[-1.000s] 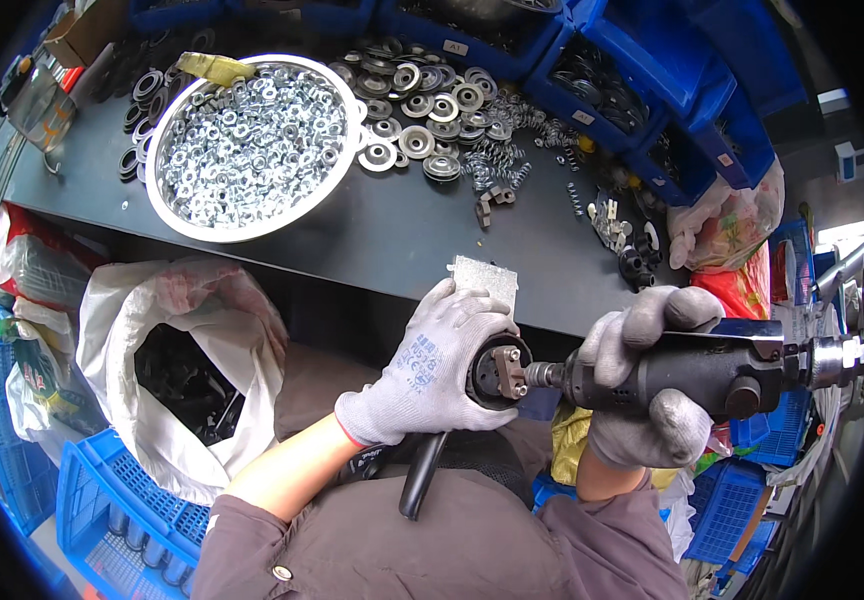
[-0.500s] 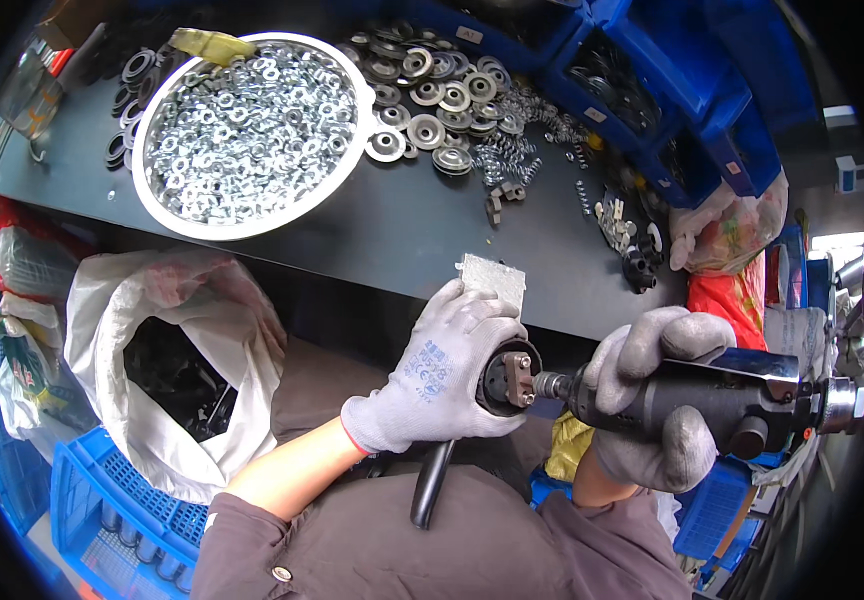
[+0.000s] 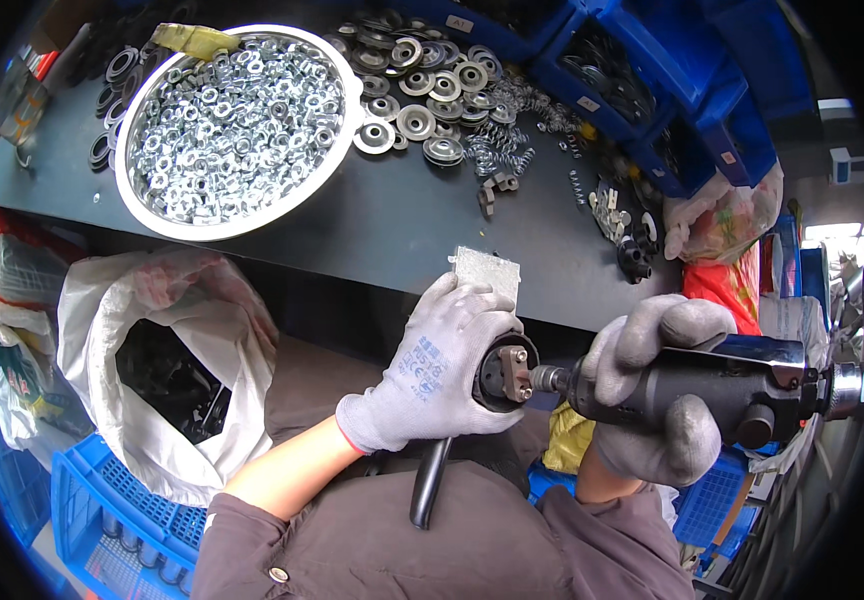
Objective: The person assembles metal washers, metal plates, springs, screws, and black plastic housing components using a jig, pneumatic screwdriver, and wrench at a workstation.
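My gloved left hand [image 3: 437,375] is closed around a round black part [image 3: 493,378], whose open end faces right. A small brown metal block [image 3: 516,374] with two screws sits on that end. Below the hand a black lever-like handle [image 3: 432,485] sticks out; how it joins the round part is hidden. My gloved right hand [image 3: 657,385] grips a black power screwdriver [image 3: 692,395], held level and pointing left. Its tip [image 3: 550,379] meets the block near the lower screw. A rough silvery metal plate [image 3: 488,272] shows just beyond my left fingers, at the table edge.
On the dark table [image 3: 382,225] stands a white-rimmed basin [image 3: 124,170] of nuts. Metal discs [image 3: 415,122], springs [image 3: 497,148] and small black parts [image 3: 636,255] lie beyond. Blue bins [image 3: 742,135] stand back right. At left are a white sack [image 3: 92,340] and a blue crate [image 3: 142,490].
The view has shifted slightly, so the table and its things sit a little further left and up. Both hands keep their holds, with the screwdriver tip still at the block.
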`<state>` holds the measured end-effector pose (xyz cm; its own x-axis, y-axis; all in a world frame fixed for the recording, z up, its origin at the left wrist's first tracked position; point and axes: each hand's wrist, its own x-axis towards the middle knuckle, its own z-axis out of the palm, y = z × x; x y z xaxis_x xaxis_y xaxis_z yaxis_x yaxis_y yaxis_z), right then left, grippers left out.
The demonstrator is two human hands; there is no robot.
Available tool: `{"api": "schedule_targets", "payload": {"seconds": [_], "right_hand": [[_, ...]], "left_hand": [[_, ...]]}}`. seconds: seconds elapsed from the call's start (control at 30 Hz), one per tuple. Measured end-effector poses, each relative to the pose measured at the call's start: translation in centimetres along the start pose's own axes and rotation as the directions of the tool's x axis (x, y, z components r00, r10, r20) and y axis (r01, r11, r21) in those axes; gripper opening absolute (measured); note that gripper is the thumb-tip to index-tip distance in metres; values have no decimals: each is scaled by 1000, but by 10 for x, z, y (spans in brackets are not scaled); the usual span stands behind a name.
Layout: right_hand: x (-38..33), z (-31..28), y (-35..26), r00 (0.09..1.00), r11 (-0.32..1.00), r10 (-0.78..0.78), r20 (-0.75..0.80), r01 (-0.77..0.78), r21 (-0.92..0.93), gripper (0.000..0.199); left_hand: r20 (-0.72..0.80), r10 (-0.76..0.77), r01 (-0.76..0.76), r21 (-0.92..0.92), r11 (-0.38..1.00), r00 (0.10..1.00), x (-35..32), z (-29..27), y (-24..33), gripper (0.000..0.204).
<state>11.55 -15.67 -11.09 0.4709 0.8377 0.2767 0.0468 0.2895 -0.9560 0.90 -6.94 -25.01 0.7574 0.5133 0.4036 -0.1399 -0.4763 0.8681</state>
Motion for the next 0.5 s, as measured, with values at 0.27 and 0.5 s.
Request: {"api": "schedule_targets", "payload": {"seconds": [0.27,0.5], "right_hand": [[0,-7,3,999,1000,7,36,-6,-27,55],[-4,-3,-3,992,985,126,-14,-123,122,62]], "left_hand": [[-87,23,-23,2,1000,996,-2,1,0,61],[-46,30,-28,39,999,999,-2,1,1,65]]}}
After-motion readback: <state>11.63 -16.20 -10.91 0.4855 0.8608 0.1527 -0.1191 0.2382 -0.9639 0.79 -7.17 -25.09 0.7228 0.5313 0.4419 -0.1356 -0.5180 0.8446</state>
